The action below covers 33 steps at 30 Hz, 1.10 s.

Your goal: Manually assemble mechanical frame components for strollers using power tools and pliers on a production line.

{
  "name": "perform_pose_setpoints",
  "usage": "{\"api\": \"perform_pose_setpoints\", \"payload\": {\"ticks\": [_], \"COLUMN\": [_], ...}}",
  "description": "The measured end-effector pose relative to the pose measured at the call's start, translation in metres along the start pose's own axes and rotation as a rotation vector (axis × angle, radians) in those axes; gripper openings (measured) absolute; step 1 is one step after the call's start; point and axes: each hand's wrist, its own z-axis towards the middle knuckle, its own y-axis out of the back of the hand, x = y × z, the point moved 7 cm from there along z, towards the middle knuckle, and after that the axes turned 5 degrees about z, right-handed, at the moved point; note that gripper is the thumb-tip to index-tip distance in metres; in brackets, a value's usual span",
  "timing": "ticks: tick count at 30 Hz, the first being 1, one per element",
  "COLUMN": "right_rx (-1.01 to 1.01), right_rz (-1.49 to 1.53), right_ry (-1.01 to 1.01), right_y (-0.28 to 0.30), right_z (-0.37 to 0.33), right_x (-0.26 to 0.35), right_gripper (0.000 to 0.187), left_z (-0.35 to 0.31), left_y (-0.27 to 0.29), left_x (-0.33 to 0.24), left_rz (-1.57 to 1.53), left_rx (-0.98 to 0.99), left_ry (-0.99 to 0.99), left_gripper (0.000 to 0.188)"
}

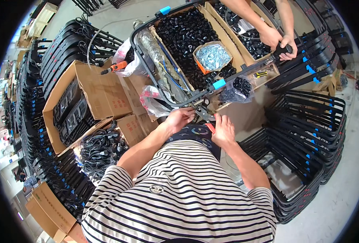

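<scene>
A black tubular frame (151, 76) with blue tape on it lies across an open carton of small black plastic parts (181, 32). At its near side my right hand (224, 131) is closed around pliers (204, 114) with red handles. The jaws of the pliers point left, toward the frame's near corner. My left hand (180, 120) is pinched at that corner, beside the pliers' jaws; what its fingertips hold is too small to make out. A co-worker's two hands (277, 42) grip a black tool (282, 52) against the frame's far right part.
Within the carton stands a small box of screws (213, 57). An orange-and-black power tool (115, 68) lies at left, near a cardboard box (100, 91) and a heap of black cables (101, 152). Stacked black frames (309, 156) stand at right, more at left.
</scene>
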Motion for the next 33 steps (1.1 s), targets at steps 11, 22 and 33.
{"api": "perform_pose_setpoints", "payload": {"ticks": [11,22,33], "right_rx": [-0.196,-0.338,0.137], "right_rz": [0.19,0.199,0.681], "right_ry": [-0.189,-0.204,-0.102], "right_y": [-0.037,-0.032,-0.052], "right_z": [0.001,-0.003,0.039], "right_x": [0.02,0.043,-0.018], "right_gripper": [0.065,0.063,0.048], "left_z": [-0.018,-0.005,0.0], "left_y": [-0.023,-0.021,-0.024], "left_x": [-0.081,-0.077,-0.081], "left_rz": [1.689,1.696,1.661], "left_rx": [-0.121,-0.1,-0.235], "left_ry": [-1.079,-0.98,-0.903], "left_gripper": [0.024,0.029,0.031]}}
